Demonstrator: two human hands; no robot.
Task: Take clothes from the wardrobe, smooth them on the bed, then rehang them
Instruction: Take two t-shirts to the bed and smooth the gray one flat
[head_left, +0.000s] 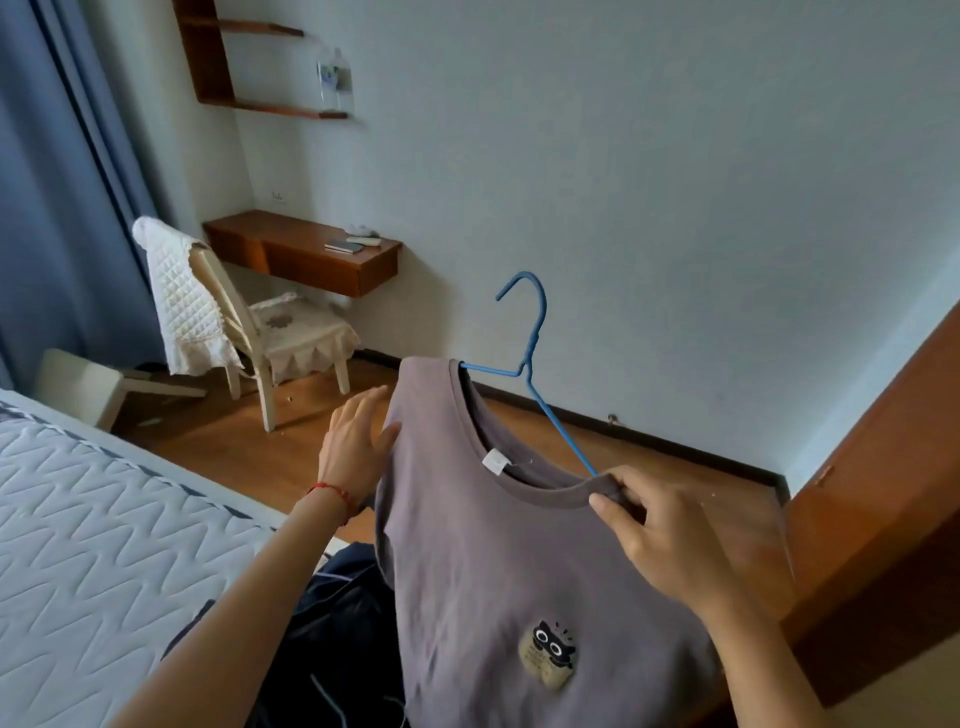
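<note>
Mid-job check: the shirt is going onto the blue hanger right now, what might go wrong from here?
1. The blue hanger has only one arm inside the grey T-shirt; the other arm lies across the neck opening, so the shirt could slide off.
2. The right hand pinches just the collar edge; tugging may stretch it.
3. The left hand rests flat on the shoulder without gripping, so that side could slip and the shirt could drop onto the dark clothes below.

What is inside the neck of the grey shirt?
A blue hanger runs into the grey shirt through the collar, hook sticking out above. A white label shows inside the neck. The hanger's left shoulder and lower bar are covered by the fabric.
</note>
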